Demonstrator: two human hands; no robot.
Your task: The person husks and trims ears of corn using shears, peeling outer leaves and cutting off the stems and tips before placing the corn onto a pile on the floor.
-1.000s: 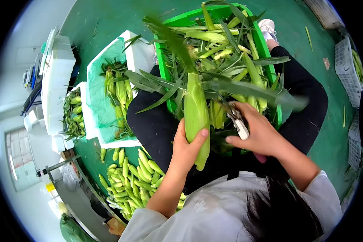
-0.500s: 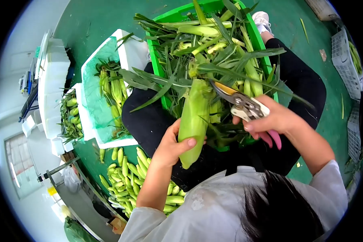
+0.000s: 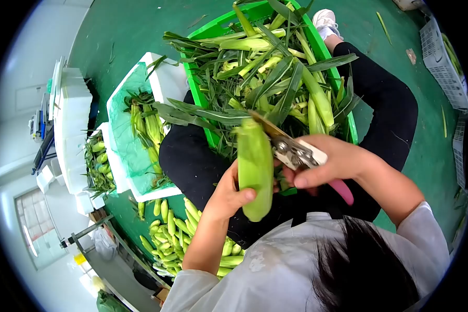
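Note:
My left hand [image 3: 228, 192] is wrapped round the lower part of a green ear of corn [image 3: 256, 169], which stands nearly upright over my lap. In my right hand [image 3: 325, 164] is a pair of pruning shears [image 3: 291, 150] with white and pink handles. The shears' blades reach to the upper right side of the ear, close to its cut top; whether they touch cannot be made out. Just beyond both hands is a green plastic basket [image 3: 348, 117], heaped with cut corn leaves and stalks [image 3: 260, 67].
Left of my knee stands a white foam box [image 3: 166, 78] lined with green netting, holding unpeeled corn [image 3: 148, 125]. Trimmed ears [image 3: 177, 234] lie piled on the green floor at lower left. White crates [image 3: 444, 67] line the right side.
The leafy stalk end has come off the top of the ear and leaves now lie in the basket. The shears' blades have closed together, and the ear is more upright.

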